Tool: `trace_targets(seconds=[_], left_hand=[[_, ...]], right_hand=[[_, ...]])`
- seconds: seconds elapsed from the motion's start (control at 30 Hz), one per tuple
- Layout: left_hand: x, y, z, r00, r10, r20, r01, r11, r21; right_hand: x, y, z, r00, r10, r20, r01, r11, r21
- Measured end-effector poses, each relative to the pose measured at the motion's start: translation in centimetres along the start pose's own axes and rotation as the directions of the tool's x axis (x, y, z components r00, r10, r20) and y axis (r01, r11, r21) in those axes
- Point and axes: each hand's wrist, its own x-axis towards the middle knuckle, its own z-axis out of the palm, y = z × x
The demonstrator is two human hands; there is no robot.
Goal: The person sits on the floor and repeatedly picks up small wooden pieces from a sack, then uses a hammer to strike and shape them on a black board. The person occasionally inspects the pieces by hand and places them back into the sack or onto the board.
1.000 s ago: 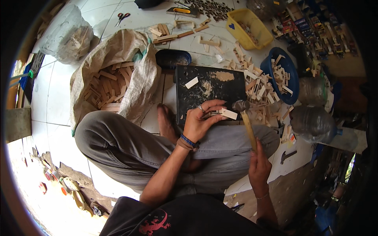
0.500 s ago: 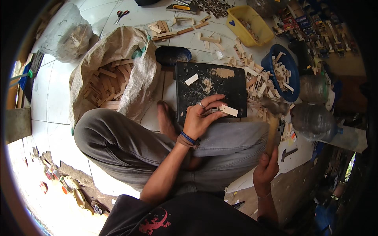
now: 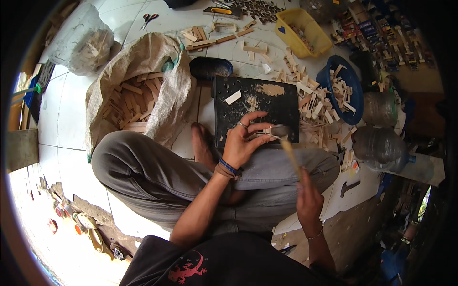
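Blue basin (image 3: 354,89), loose blocks (image 3: 316,108) and woven sack (image 3: 168,112) flank the black board (image 3: 281,106); a hammer (image 3: 291,157) gripped by the right hand (image 3: 309,198) partly hides the wooden piece (image 3: 265,132) pinched in the left hand (image 3: 240,146).

A person (image 3: 238,257) wears a black top (image 3: 257,269) with a red lizard print (image 3: 188,270), faded grey jeans (image 3: 152,171), a ring (image 3: 242,124), blue and brown left-wrist bands (image 3: 228,169), and a thin right-wrist bracelet (image 3: 315,236).

Metal hammer head (image 3: 280,130), wooden handle (image 3: 291,158)
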Motion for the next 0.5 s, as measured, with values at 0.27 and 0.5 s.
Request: trace_targets(seconds=[0.27, 0.5], left_hand=[[0.1, -0.8, 0.1, 0.991, 0.075, -0.114, -0.055, 0.984, 0.17], [0.1, -1.0, -0.5, 0.989, 0.017, -0.146, -0.027, 0.997, -0.067]], right_hand=[[4.3, 1.3, 1.7, 0.947, 0.295, -0.125, -0.275, 0.949, 0.154], [11.1, 3.7, 7.8, 0.974, 0.207, -0.089, -0.204, 0.978, 0.044]])
